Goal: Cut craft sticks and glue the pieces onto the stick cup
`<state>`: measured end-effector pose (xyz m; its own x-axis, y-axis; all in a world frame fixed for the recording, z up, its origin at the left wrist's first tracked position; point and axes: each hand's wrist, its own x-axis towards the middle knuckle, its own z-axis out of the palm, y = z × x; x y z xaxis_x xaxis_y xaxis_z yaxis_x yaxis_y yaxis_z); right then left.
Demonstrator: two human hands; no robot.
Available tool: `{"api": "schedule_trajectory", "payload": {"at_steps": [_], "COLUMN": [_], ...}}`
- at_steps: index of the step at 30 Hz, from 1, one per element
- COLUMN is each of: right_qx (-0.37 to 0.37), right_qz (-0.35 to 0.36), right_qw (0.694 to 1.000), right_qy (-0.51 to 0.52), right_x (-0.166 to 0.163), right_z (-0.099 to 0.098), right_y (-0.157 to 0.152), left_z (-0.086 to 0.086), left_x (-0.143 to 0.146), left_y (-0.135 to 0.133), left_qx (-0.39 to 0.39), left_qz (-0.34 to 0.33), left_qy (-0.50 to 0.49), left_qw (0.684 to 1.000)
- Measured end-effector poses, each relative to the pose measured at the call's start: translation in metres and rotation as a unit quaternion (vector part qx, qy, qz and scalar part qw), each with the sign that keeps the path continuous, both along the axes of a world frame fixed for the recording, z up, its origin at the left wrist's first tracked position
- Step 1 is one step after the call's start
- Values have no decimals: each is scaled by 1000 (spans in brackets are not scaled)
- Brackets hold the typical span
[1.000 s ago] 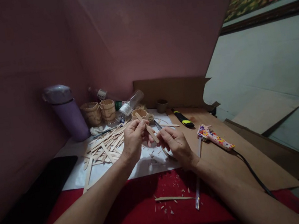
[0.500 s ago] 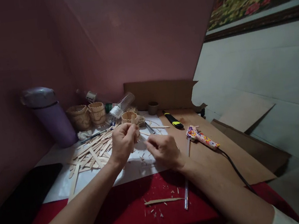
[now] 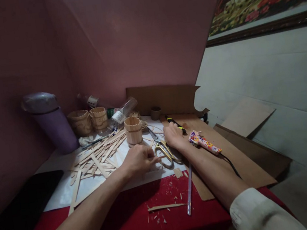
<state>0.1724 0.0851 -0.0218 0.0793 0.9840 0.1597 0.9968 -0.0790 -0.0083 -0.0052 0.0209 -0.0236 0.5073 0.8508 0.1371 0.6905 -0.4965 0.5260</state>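
Note:
In the head view, my left hand is closed in a pinch over the white paper. A short piece of wooden craft stick juts from its fingertips toward the scissors. My right hand reaches to the utility knife, black and yellow, on the cardboard. Its fingers overlap the knife, but whether they grip it is hidden. Between the hands lie gold-handled scissors, blades pointing away. A small cup made of craft sticks stands upright just beyond my left hand.
Loose craft sticks are heaped at left. Behind them stand two stick-covered pots, a purple tumbler and a clear plastic bottle. A flowered glue gun with a cord lies at right. A glue stick and wood scraps lie in front.
My left hand has come down and nearer with the wooden piece. My right hand has moved forward and right to the knife. The cup and scissors are now uncovered.

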Motion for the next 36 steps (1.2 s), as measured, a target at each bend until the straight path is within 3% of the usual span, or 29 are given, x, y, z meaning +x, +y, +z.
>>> {"api": "schedule_trajectory", "payload": {"at_steps": [7,10,13,15,16,18,20,22,24,26,28,31,33,36], "right_qx": [-3,32,71,71,67,52,34,25,25,29,42,51,-2,-75], "right_qz": [-29,-41,12,78,119,220,275,297,298,281,241,151,120,97], "right_qw": [998,993,982,963,942,833,746,721,733,777,850,957,987,992], "right_qy": [62,111,177,249,306,505,606,625,610,563,466,242,110,23], "right_x": [5,9,7,1,-2,-9,-15,-20,-22,-20,-13,-2,1,-2], "right_z": [4,12,19,17,15,8,0,-6,-6,0,9,19,18,10], "right_y": [6,-1,-15,-25,-30,-39,-47,-53,-56,-59,-61,-65,-69,-73], "left_z": [0,-2,-5,-7,-8,-7,-4,-2,1,2,5,10,14,19], "left_x": [-2,-2,-1,-1,-1,0,0,0,1,1,1,0,0,-1], "left_y": [-3,-3,-1,2,4,7,8,8,6,5,3,0,-1,-3], "left_qx": [42,54,72,81,84,85,71,39,9,3,21,50,45,16], "left_qz": [-5,0,-2,20,41,74,69,47,42,53,68,89,95,92], "left_qy": [88,108,76,-9,-75,-224,-342,-404,-435,-461,-483,-512,-533,-561], "left_qw": [995,993,994,996,993,968,934,913,899,886,873,853,840,822]}}
